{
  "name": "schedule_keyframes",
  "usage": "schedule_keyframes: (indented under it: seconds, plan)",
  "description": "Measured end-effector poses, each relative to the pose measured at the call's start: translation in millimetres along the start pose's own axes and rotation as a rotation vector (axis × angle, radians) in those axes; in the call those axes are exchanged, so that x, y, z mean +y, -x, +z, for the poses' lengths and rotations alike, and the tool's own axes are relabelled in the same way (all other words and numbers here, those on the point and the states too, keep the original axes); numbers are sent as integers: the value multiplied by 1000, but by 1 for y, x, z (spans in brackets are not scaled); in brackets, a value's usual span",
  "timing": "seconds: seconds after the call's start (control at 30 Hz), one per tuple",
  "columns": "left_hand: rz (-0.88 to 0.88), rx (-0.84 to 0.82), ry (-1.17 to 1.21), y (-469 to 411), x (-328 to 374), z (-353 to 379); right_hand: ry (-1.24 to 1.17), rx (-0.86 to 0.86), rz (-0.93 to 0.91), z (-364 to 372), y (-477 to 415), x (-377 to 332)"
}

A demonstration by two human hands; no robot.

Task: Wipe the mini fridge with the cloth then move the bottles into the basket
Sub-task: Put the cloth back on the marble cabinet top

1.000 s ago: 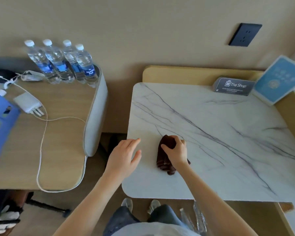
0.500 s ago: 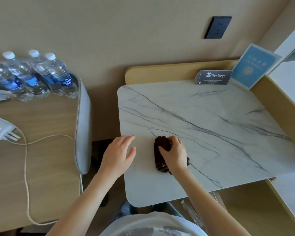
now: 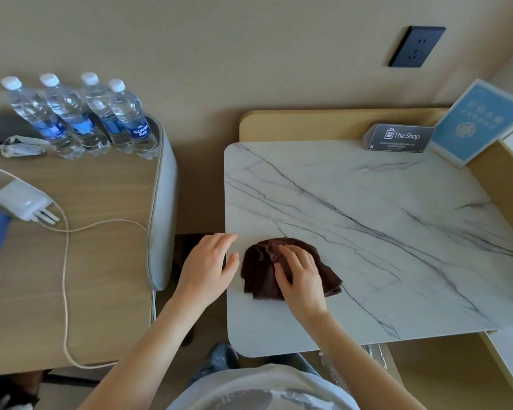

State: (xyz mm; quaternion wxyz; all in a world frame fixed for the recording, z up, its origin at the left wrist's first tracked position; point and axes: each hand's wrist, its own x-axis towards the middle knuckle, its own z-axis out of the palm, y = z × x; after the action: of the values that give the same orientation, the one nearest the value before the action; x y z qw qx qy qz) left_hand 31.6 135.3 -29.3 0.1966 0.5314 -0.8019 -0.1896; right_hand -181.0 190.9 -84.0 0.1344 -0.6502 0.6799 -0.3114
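Note:
A dark brown cloth (image 3: 258, 273) lies spread on the white marble top (image 3: 367, 232), near its front left corner. My right hand (image 3: 301, 279) presses down on the cloth, with the fingertips gathering its upper fold. My left hand (image 3: 208, 267) rests at the marble top's left edge, just left of the cloth, fingers apart and holding nothing. Several clear water bottles (image 3: 125, 119) with blue labels stand upright in a row at the back of the wooden desk (image 3: 101, 261) on the left.
A white charger (image 3: 24, 202) and its long cable (image 3: 65, 276) lie on the desk, which has a grey padded edge (image 3: 163, 202). A dark "The Shop" sign (image 3: 397, 139) and a blue card (image 3: 480, 122) stand at the marble top's back right.
The cloth was bunched under my right hand and now lies spread wider and flatter. My right hand has flattened onto it. My left hand stays at the top's left edge.

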Motion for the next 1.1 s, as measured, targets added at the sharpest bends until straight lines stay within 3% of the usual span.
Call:
schedule_keyframes:
  seconds: [0.1, 0.2, 0.53, 1.1]
  plan:
    - [5, 5, -4, -2, 2, 3, 328, -208, -88, -3, 10, 19]
    - [9, 11, -12, -4, 1, 8, 435, -349, -114, 6, 18, 30]
    - [-79, 53, -32, -13, -12, 15, 500, -358, -75, 34, -46, 29]
    - [-299, 75, -149, -70, -54, 3, 494, -362, -45, 97, -291, 37]
